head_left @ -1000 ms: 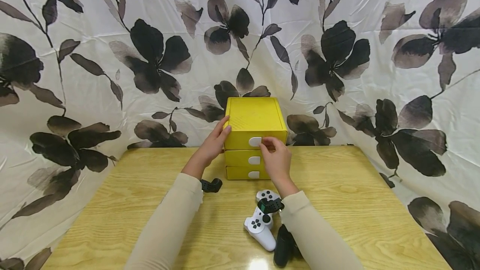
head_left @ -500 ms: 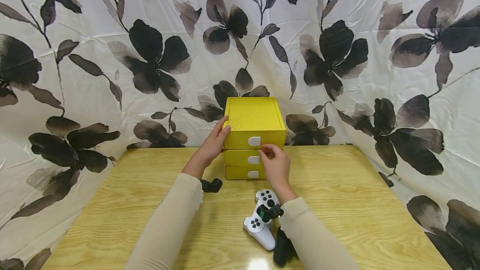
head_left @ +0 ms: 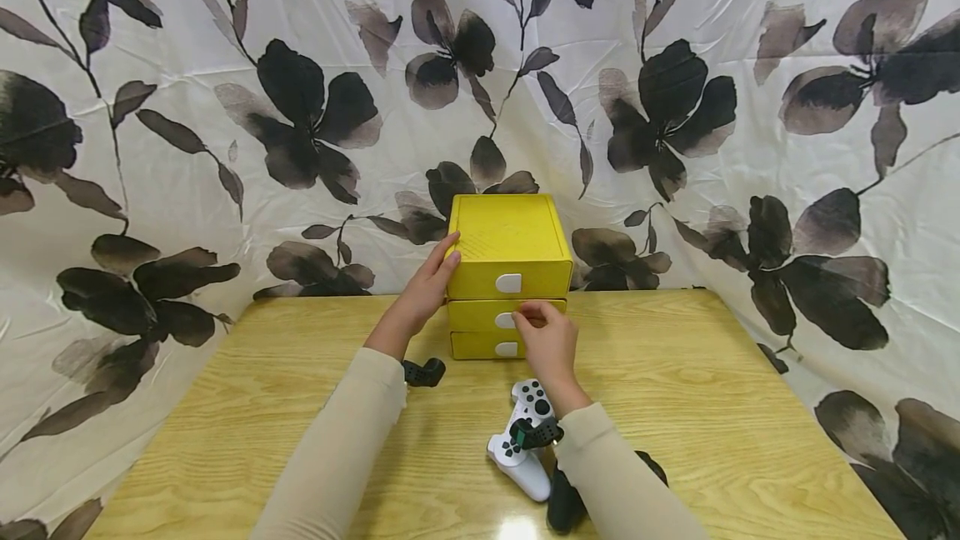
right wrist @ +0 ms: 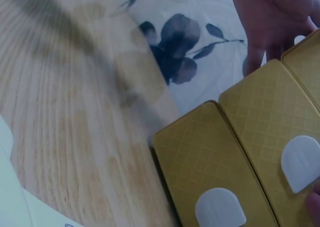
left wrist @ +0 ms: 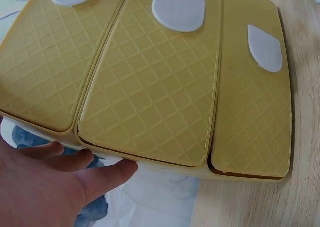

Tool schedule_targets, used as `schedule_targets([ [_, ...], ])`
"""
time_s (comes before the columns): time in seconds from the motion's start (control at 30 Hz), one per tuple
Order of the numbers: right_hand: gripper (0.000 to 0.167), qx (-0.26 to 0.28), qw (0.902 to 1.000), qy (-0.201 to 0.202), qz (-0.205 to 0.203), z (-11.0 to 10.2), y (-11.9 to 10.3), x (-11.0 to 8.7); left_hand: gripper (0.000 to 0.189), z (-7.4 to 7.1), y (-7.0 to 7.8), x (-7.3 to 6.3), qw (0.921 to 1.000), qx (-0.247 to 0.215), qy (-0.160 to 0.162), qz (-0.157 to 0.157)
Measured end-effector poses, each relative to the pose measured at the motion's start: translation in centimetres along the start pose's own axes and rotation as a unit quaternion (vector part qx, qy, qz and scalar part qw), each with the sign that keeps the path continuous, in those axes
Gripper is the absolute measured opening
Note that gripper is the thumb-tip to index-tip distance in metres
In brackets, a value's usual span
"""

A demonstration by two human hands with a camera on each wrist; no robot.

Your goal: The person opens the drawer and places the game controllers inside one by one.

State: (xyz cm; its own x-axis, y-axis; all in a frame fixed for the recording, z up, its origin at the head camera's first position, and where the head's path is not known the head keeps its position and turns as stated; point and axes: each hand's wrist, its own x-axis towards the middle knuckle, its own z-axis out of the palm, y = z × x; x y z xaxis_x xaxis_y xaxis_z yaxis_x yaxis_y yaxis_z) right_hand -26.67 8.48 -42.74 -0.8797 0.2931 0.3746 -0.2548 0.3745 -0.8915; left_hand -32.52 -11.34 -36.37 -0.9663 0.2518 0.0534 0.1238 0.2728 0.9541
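Note:
A yellow three-drawer box [head_left: 510, 227] stands at the back of the table, each drawer bearing a white tab handle. My left hand [head_left: 423, 290] rests on its left side with fingers extended; the left wrist view shows the fingertips along the box's edge. With thumb and fingers curled together, my right hand [head_left: 551, 344] pinches the right edge of the middle drawer's handle [head_left: 505, 320]. In the left wrist view those fingertips show just at the rim of that handle. The top drawer's handle [head_left: 508, 282] and the bottom drawer's handle [head_left: 506, 349] are untouched.
On the wooden table [head_left: 300, 407], a white game controller [head_left: 529, 480] lies in front of the box, partly under the right wrist. Beside it a black object [head_left: 565, 508] is partly hidden by the right sleeve. A floral cloth [head_left: 480, 90] hangs behind the table.
My right hand has moved down from the top drawer's handle to the middle drawer's handle. The left hand has stayed against the box's side.

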Motion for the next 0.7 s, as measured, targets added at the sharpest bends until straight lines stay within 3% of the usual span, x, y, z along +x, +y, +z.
schedule_targets([
  [0.2, 0.016, 0.004, 0.9999, -0.003, 0.016, 0.03, 0.00, -0.12, 0.054, 0.13, 0.11, -0.16, 0.9999, -0.001, -0.006, 0.014],
  [0.7, 0.016, 0.029, 0.9978, -0.008, 0.059, 0.63, 0.70, -0.33, 0.053, 0.10, 0.07, -0.18, 0.9999, -0.007, -0.010, 0.011],
])
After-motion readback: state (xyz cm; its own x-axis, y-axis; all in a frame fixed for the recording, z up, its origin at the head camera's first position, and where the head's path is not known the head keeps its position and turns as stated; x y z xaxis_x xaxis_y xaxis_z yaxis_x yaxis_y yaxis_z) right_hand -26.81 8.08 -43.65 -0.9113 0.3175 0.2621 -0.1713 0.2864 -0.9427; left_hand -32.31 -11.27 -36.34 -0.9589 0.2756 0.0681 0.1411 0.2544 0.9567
